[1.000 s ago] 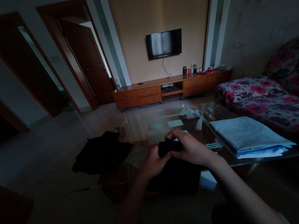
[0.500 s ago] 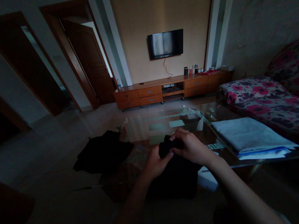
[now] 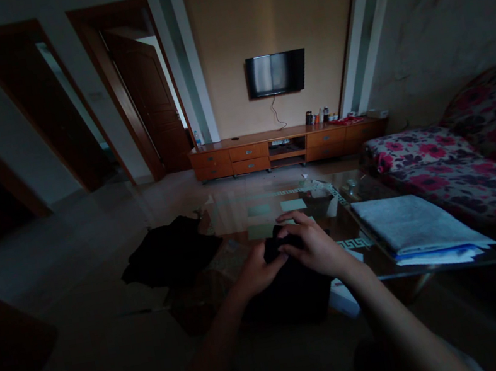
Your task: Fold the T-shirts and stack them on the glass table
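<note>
Both my left hand and right hand had fingers pinched on the soft, limp black garment, bunching its far edge over the glass tabletop.

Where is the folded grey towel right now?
The folded grey towel lies at the right end of the glass coffee table, atop white sheets, right of the right hand and beside the floral sofa.

A black garment lay bunched at the near edge of the glass coffee table, its upper fold gathered and raised.
</note>
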Demonstrator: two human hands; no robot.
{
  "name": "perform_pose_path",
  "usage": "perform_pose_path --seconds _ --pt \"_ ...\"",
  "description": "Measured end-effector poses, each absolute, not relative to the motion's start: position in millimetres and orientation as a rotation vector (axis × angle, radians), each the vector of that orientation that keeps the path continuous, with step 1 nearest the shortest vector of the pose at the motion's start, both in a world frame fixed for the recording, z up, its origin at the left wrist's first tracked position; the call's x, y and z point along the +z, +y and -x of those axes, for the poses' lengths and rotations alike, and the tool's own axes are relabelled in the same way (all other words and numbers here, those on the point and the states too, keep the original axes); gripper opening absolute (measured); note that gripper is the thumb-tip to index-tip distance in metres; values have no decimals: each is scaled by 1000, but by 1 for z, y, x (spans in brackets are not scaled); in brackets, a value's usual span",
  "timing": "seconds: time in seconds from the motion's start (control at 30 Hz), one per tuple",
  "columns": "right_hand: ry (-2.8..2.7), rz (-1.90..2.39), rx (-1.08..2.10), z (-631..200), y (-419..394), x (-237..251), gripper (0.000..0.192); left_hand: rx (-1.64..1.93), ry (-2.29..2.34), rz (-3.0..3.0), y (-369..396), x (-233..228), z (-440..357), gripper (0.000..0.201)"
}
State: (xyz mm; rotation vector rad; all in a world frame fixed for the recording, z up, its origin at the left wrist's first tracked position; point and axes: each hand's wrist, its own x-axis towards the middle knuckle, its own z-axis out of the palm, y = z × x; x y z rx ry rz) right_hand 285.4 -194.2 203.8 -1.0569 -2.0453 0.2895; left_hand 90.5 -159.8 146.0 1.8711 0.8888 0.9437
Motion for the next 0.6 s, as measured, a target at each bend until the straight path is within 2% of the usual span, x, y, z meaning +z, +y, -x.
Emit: perform_pose_path --seconds 0.07,0.17,0.2,0.23,0.33,0.37,0.6 --pt "-2027 1064 378 -289 -195 201 29 901 887 -1868 -160 146 -88 39" --pt "-2062 1175 640 -298 -196 194 75 805 872 -1904 -162 148 -84 40" --pt "-2076 1221 713 -302 -196 192 79 785 860 -1926 -162 149 -83 39" --pt "-2093 1258 762 -305 -196 191 72 787 854 -1945 -163 150 -82 39" --pt "-2147 1273 811 -313 -194 193 27 893 892 -1969 -164 153 -80 44" --pt "-2143 1261 809 -316 -194 196 20 925 902 -1965 -164 154 -79 45" --pt "-1812 1151 925 -343 -202 221 30 672 805 -2021 -160 170 -55 35"
